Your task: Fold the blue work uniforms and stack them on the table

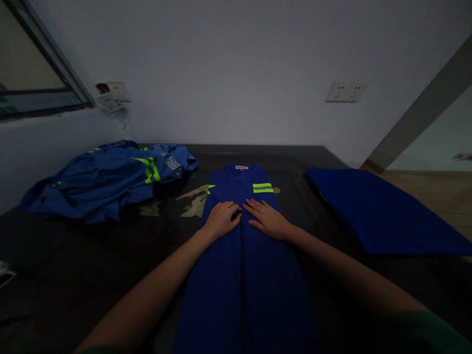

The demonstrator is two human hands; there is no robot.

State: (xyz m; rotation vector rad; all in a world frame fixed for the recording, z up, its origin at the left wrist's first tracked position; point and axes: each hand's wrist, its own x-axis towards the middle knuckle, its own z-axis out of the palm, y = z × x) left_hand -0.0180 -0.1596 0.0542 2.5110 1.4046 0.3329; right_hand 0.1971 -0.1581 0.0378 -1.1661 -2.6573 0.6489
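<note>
A dark blue work garment (273, 275) with yellow-green reflective stripes lies lengthwise on the dark table, its collar and label (242, 167) at the far end. Down its middle runs a dark lengthwise line where two long panels meet. My left hand (223, 218) rests on the left panel, fingers curved, the thumb and fingertips near the middle line; whether it pinches any cloth is hard to make out. On the right panel lies my right hand (268, 219), flat with fingers spread, just below the striped patch.
A crumpled blue garment (110, 182) with reflective stripes and white lettering lies at the left. At the right, a flat folded blue cloth (379, 211) sits on the table (236, 148). A wall with sockets (344, 92) stands behind; a window is at upper left.
</note>
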